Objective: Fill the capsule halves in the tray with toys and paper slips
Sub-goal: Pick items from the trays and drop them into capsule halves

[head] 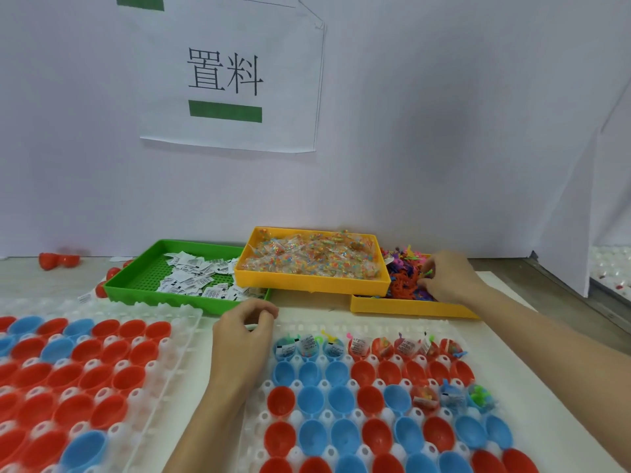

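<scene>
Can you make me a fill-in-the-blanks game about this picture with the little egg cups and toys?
1. The paper slips lie in a tray coloured ____.
2. The right hand reaches into a pile of small plastic ____.
3. The capsule halves are red or ____.
4. The filled halves sit mostly in the row ____ to the bins.

Answers: green; toys; blue; nearest

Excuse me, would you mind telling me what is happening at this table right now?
A person is filling capsule halves with small items. The right hand is picking among colourful toys in the far right yellow bin, while the left hand hovers curled by the white tray, pinching something small. The tray's back row already holds toys and paper slips, and three halves further down are filled; the rest stand empty. A green bin holds more slips.
</scene>
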Action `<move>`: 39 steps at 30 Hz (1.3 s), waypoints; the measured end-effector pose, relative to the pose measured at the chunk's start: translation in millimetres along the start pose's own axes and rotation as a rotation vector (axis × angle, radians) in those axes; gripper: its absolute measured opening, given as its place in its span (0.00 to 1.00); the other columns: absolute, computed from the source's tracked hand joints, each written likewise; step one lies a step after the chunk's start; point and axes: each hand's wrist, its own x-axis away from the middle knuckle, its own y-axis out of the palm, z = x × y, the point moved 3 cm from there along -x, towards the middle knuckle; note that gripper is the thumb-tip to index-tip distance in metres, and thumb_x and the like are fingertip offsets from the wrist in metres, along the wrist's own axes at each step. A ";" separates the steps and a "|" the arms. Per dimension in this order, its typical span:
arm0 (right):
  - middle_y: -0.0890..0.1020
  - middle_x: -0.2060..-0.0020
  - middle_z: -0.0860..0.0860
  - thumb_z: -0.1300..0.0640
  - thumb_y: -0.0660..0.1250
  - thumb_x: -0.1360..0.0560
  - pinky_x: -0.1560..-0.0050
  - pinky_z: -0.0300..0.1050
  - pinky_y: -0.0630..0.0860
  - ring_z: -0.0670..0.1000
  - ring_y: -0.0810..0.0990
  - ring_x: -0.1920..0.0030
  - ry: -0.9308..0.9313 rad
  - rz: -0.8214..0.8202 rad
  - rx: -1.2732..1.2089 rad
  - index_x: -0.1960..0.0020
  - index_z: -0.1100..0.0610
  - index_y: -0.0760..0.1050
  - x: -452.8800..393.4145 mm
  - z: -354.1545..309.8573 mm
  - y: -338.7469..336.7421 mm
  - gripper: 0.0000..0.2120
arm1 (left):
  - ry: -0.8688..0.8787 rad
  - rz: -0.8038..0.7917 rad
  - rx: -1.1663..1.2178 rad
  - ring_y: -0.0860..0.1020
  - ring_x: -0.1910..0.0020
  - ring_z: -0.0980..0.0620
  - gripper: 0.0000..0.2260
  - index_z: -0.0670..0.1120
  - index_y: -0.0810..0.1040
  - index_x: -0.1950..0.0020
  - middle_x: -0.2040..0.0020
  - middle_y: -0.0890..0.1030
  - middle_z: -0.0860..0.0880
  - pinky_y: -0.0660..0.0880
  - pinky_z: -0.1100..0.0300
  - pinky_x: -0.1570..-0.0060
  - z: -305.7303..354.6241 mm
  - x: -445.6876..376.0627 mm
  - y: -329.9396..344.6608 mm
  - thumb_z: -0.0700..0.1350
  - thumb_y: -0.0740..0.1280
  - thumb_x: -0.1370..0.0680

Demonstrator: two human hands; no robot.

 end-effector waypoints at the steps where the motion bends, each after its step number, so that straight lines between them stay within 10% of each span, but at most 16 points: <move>1: 0.84 0.59 0.57 0.56 0.74 0.25 0.57 0.47 0.76 0.56 0.81 0.58 0.009 0.010 0.006 0.52 0.62 0.84 -1.6 -1.6 0.8 0.08 | 0.000 -0.001 0.000 0.79 0.61 0.60 0.13 0.49 0.82 0.63 0.63 0.83 0.53 0.74 0.62 0.59 -0.1 0.1 -0.1 0.34 0.65 0.26; 12: 0.83 0.51 0.58 0.70 0.66 0.28 0.54 0.43 0.73 0.55 0.78 0.55 0.100 0.135 -0.215 0.47 0.59 0.83 6.7 8.5 -20.2 0.14 | -0.023 -0.007 0.005 0.79 0.61 0.62 0.13 0.50 0.82 0.63 0.64 0.83 0.55 0.73 0.63 0.61 -0.8 -0.8 0.0 0.35 0.65 0.26; 23: 0.84 0.60 0.56 0.68 0.66 0.22 0.61 0.37 0.80 0.48 0.83 0.62 0.084 0.051 -1.147 0.44 0.62 0.80 70.4 11.7 -19.6 0.08 | -0.020 -0.009 -0.002 0.78 0.60 0.63 0.12 0.50 0.82 0.62 0.63 0.83 0.54 0.72 0.64 0.60 2.0 0.9 0.7 0.35 0.65 0.26; 39: 0.87 0.62 0.50 0.61 0.71 0.24 0.56 0.36 0.80 0.48 0.86 0.60 -0.362 -0.282 -0.775 0.55 0.50 0.84 128.2 -54.5 -42.1 0.06 | 0.011 -0.011 -0.060 0.79 0.59 0.63 0.13 0.50 0.83 0.62 0.62 0.84 0.56 0.70 0.68 0.61 2.2 1.2 0.9 0.35 0.65 0.25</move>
